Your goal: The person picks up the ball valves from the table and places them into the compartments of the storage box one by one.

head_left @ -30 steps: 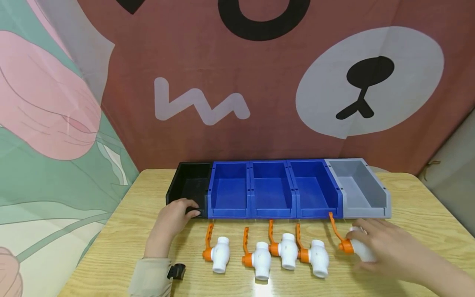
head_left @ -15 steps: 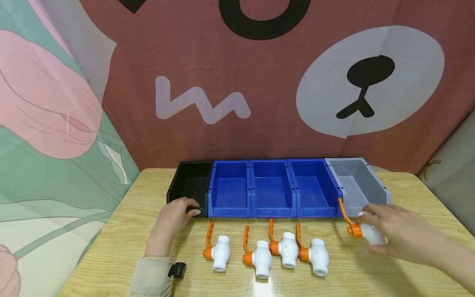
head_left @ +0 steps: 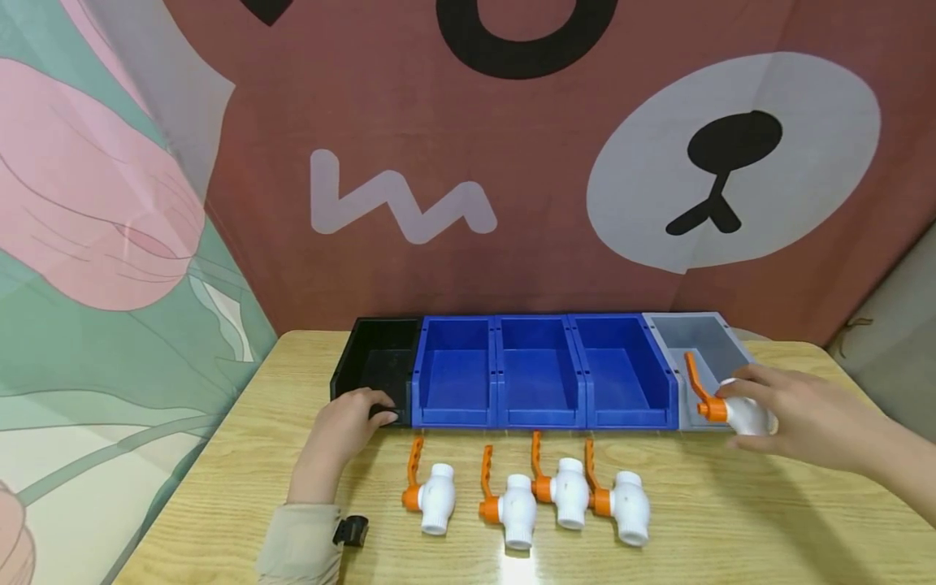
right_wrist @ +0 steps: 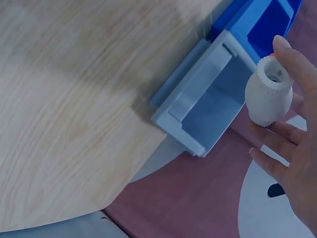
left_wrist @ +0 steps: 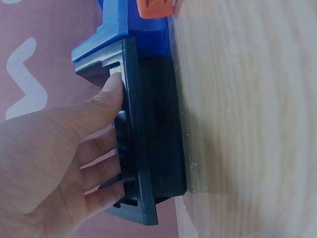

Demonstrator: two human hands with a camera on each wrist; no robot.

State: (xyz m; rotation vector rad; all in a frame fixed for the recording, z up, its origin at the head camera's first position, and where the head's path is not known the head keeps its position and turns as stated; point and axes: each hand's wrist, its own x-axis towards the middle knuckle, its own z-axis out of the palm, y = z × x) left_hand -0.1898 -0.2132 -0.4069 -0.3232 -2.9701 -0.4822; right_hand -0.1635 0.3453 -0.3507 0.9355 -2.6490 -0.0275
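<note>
The right hand [head_left: 808, 414] lifts its gripped valve [head_left: 747, 416] to the gray bin [head_left: 696, 329], leaving 4 valves [head_left: 518, 510], while the left hand [head_left: 349, 422] grips the black bin [left_wrist: 166, 139].

Head cam bright w/ tbl [head_left: 517, 568] glare, wrist cams dimmer.

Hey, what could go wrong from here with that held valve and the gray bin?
First, the orange handle might catch on the gray bin, since it sticks out from the valve on the side toward the blue bin.

Second, the right grip has only the rounded white body, so the valve could turn or slip.

Third, two other valves lie very close together; lifting one may nudge the other.
</note>
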